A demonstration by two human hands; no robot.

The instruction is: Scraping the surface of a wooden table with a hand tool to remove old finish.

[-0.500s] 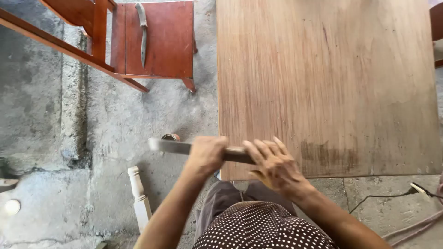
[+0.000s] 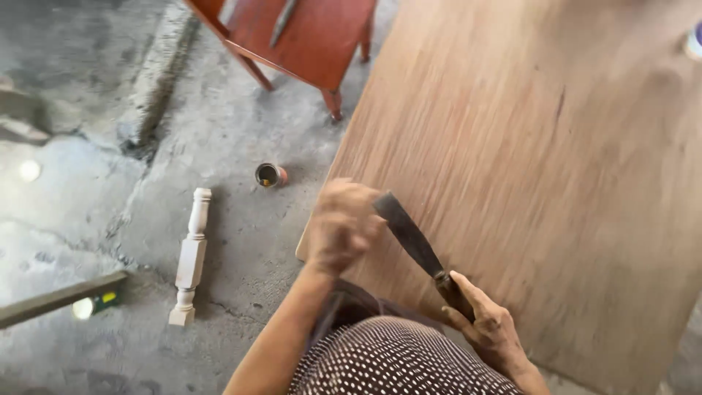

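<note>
Steel flat-bladed scraper (image 2: 409, 234): right hand (image 2: 488, 325) clenches its handle, left hand (image 2: 340, 223) pinches the tip; press evenly across brown plywood board (image 2: 541, 146).

Bare forearms, no sleeves; the left hand (image 2: 341, 225) and right hand (image 2: 491, 329) ungloved, above a dark white-dotted garment (image 2: 395, 358).

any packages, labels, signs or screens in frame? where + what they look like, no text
No signs or screens show.
Small round tin: on its side on the concrete floor, left of the plywood sheet, dark open mouth, reddish wall; any label too small to tell.
Pale round object: top right edge, on the plywood, blurred, whitish with a purple tinge; cannot tell what it is.
</note>
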